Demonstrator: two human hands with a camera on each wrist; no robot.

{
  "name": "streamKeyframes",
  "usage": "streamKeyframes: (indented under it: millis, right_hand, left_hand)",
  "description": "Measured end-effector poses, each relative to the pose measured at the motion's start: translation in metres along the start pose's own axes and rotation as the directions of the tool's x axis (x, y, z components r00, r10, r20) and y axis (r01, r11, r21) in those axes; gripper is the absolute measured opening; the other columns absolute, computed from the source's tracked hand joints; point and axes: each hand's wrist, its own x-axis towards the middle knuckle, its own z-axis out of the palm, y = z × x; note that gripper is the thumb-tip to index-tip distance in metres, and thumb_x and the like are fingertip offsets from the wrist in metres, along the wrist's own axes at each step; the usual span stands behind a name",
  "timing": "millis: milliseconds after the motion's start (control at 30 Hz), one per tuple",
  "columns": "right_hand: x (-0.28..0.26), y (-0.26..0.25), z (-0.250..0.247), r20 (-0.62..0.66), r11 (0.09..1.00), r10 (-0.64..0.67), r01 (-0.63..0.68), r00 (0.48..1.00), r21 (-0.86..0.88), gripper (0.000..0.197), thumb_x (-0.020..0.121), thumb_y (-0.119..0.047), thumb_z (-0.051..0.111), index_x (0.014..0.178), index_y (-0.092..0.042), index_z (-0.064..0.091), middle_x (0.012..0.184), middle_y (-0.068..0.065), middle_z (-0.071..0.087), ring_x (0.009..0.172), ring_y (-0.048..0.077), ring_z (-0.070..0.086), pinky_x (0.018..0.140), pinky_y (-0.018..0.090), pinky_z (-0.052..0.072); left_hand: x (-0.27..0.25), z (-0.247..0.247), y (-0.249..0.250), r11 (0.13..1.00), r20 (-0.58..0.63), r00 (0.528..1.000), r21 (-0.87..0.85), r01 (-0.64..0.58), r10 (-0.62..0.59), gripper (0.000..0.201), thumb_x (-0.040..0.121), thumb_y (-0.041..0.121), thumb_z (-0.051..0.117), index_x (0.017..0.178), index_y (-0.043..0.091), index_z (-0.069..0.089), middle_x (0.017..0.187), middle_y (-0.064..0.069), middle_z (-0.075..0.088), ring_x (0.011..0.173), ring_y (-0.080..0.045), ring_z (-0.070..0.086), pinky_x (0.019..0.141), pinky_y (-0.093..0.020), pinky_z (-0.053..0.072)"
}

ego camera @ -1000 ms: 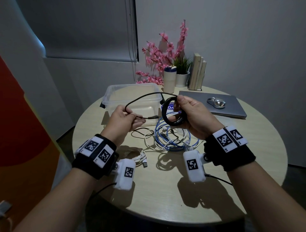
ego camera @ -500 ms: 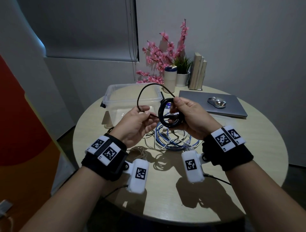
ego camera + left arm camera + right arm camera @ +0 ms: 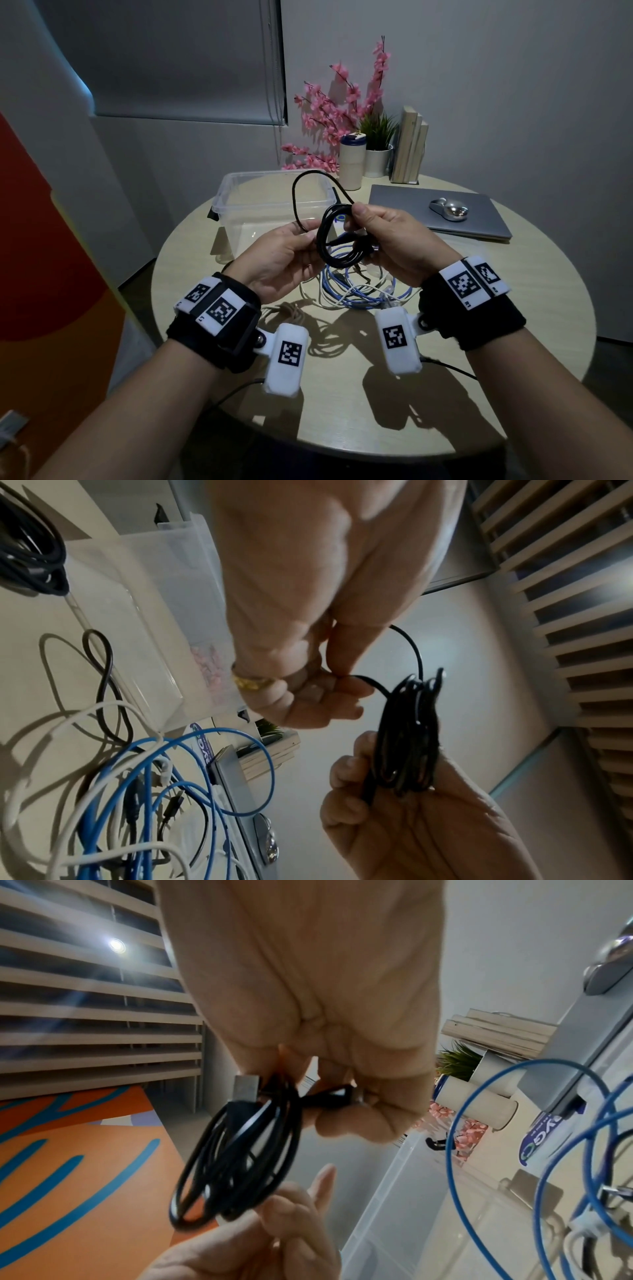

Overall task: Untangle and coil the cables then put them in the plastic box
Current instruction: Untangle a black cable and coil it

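My right hand (image 3: pixel 359 226) grips a small coil of black cable (image 3: pixel 329 240) above the table, in front of the clear plastic box (image 3: pixel 219 195). My left hand (image 3: pixel 301 236) pinches the loose strand of the same cable between thumb and finger, right beside the coil. One free loop (image 3: pixel 296 192) arcs up over the box. In the right wrist view the coil (image 3: pixel 240 1150) hangs from my fingers with a metal plug (image 3: pixel 245 1088) at its top. In the left wrist view the pinch on the strand (image 3: pixel 363 680) shows. Tangled blue and white cables (image 3: pixel 359 291) lie under my hands.
A closed grey laptop (image 3: pixel 394 205) with a silver mouse (image 3: pixel 448 209) lies at the back right of the round table (image 3: pixel 496 308). Behind the box stand a tumbler (image 3: pixel 351 161), a potted plant (image 3: pixel 376 161), books (image 3: pixel 409 147) and pink flowers (image 3: pixel 335 109).
My left hand has moved right, up to the coil, so the straight strand now stands as a tall loop. My right hand has kept hold of the coil.
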Motion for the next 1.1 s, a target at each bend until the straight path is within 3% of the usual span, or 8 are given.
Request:
streamKeyframes:
  millis: [233, 333, 433, 533, 633, 833, 1000, 1100]
  right_hand:
    - [-0.001, 0.005, 0.004, 0.049, 1.0, 0.009, -0.008, 0.999, -0.011, 0.038, 0.091, -0.03, 0.054, 0.097, 0.006, 0.061, 0.088, 0.018, 0.051, 0.074, 0.024, 0.046, 0.059, 0.026, 0.039]
    - [0.001, 0.006, 0.001, -0.005, 1.0, -0.002, 0.001, 1.0, -0.022, 0.032, 0.095, -0.028, 0.051, 0.077, -0.004, 0.061, 0.072, 0.009, 0.05, 0.055, 0.014, 0.048, 0.051, 0.022, 0.038]
    - [0.002, 0.007, 0.002, -0.056, 1.0, -0.009, 0.01, 0.998, 0.013, 0.029, 0.095, -0.027, 0.052, 0.075, -0.007, 0.06, 0.069, 0.007, 0.052, 0.06, 0.017, 0.052, 0.049, 0.023, 0.039]
    - [0.003, 0.007, 0.003, -0.064, 0.998, -0.007, 0.011, 0.998, 0.06, 0.029, 0.095, -0.027, 0.051, 0.076, -0.007, 0.06, 0.071, 0.006, 0.057, 0.062, 0.016, 0.06, 0.05, 0.023, 0.043]
    - [0.003, 0.009, 0.003, -0.086, 0.996, -0.027, 0.033, 0.996, 0.077, 0.03, 0.095, -0.026, 0.052, 0.075, -0.006, 0.06, 0.071, 0.009, 0.058, 0.063, 0.017, 0.06, 0.05, 0.023, 0.047]
    - [0.006, 0.005, 0.0, -0.201, 0.979, -0.071, 0.107, 0.977, 0.173, 0.026, 0.096, -0.022, 0.051, 0.078, -0.004, 0.058, 0.068, 0.009, 0.06, 0.068, 0.022, 0.065, 0.053, 0.022, 0.052]
    - [0.008, -0.004, -0.007, -0.253, 0.961, -0.101, 0.16, 0.962, 0.224, 0.024, 0.096, -0.023, 0.05, 0.08, -0.007, 0.057, 0.072, 0.01, 0.059, 0.068, 0.018, 0.065, 0.056, 0.023, 0.053]
    - [0.009, -0.005, -0.008, -0.241, 0.965, -0.102, 0.155, 0.965, 0.212, 0.024, 0.096, -0.023, 0.051, 0.081, -0.007, 0.058, 0.071, 0.01, 0.059, 0.068, 0.018, 0.066, 0.056, 0.023, 0.054]
  left_hand:
    - [0.003, 0.008, 0.002, 0.996, 0.018, 0.999, 0.076, -0.052, 0.051, 0.018, 0.094, -0.002, 0.044, 0.095, 0.002, 0.062, 0.069, -0.002, 0.062, 0.056, -0.009, 0.056, 0.053, -0.019, 0.048]
    - [-0.001, 0.006, 0.003, 0.986, 0.008, 1.0, 0.167, 0.0, -0.001, 0.029, 0.101, 0.024, 0.039, 0.091, 0.012, 0.064, 0.066, 0.002, 0.062, 0.06, -0.008, 0.057, 0.059, -0.022, 0.045]
    - [-0.002, 0.003, -0.002, 0.975, 0.105, 0.994, 0.224, 0.012, -0.036, 0.048, 0.089, 0.054, 0.04, 0.103, 0.014, 0.061, 0.069, 0.006, 0.057, 0.066, -0.007, 0.057, 0.085, -0.033, 0.044]
    - [-0.004, 0.003, -0.007, 0.948, 0.161, 0.987, 0.315, -0.043, -0.008, 0.013, 0.089, 0.03, 0.055, 0.086, 0.017, 0.057, 0.079, 0.005, 0.062, 0.084, -0.012, 0.06, 0.095, -0.041, 0.039]
    - [0.0, 0.002, -0.008, 0.931, 0.161, 0.987, 0.359, -0.067, 0.009, 0.012, 0.09, 0.005, 0.056, 0.083, 0.014, 0.054, 0.087, -0.004, 0.064, 0.082, -0.012, 0.065, 0.08, -0.031, 0.052]
    - [0.003, 0.0, -0.016, 0.938, 0.046, 0.998, 0.342, -0.062, 0.049, 0.03, 0.082, -0.011, 0.062, 0.099, 0.007, 0.046, 0.066, -0.011, 0.062, 0.055, -0.018, 0.063, 0.053, -0.028, 0.055]
    - [0.002, -0.009, -0.021, 0.635, 0.137, 0.985, 0.772, -0.039, -0.105, 0.027, 0.071, -0.005, 0.076, 0.069, 0.012, 0.055, 0.054, 0.003, 0.053, 0.055, -0.013, 0.047, 0.057, -0.024, 0.038]
    - [0.001, -0.007, -0.019, 0.62, 0.162, 0.982, 0.782, -0.066, -0.1, 0.014, 0.078, 0.006, 0.073, 0.079, 0.012, 0.061, 0.06, 0.004, 0.058, 0.057, -0.01, 0.047, 0.058, -0.025, 0.036]
